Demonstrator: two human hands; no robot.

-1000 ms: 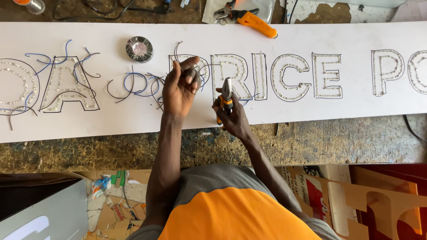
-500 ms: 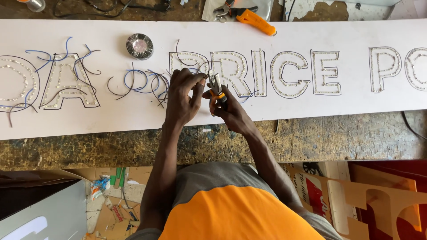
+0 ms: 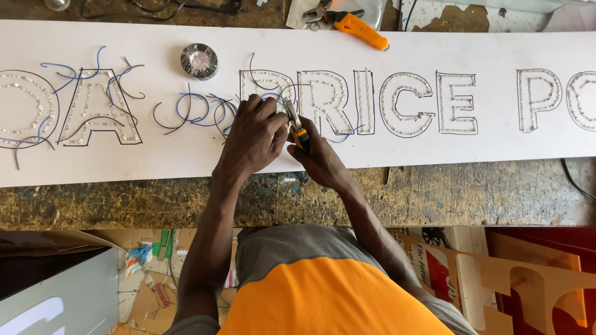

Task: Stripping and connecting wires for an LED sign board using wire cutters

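Observation:
A long white sign board lies across the workbench, with outlined letters filled with small LED dots. My left hand is closed around thin wires over the board, just left of the letter shapes. My right hand grips a small pair of pliers with yellow and black handles, its jaws pointing up beside the left fingers. Loose blue and black wires curl on the board to the left of my hands.
A roll of black tape sits on the board at upper left. An orange-handled tool lies beyond the board's far edge. The worn wooden bench edge runs below the board. Cardboard scraps and cut-out letters lie on the floor.
My hands have come together: the left dropped from a raised position onto the wires, and the right brought the pliers up close beside it.

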